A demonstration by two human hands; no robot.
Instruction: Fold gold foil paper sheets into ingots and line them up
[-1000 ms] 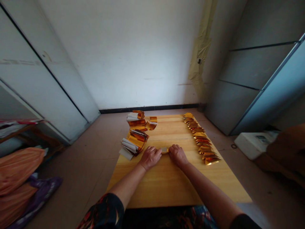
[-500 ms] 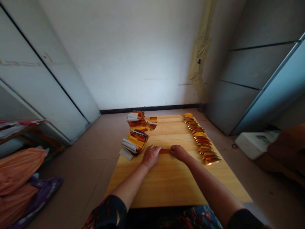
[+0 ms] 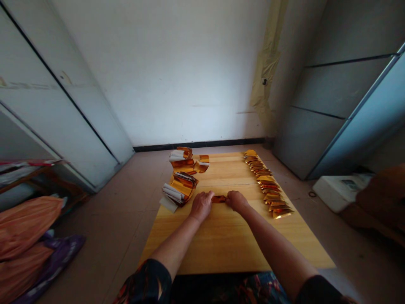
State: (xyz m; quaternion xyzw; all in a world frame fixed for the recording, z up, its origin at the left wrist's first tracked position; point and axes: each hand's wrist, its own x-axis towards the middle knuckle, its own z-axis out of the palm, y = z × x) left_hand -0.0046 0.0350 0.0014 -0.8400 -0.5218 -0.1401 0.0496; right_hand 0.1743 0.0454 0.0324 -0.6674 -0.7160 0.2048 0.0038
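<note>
Both the left hand (image 3: 201, 206) and right hand (image 3: 237, 201) pinch gold foil (image 3: 219, 199).

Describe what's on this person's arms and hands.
The left hand and right hand are bare, with no gloves. The left sleeve is dark with a red and orange print; the right sleeve shows as plain black.

A narrow gold foil strip (image 3: 219, 199) lies flat.
</note>
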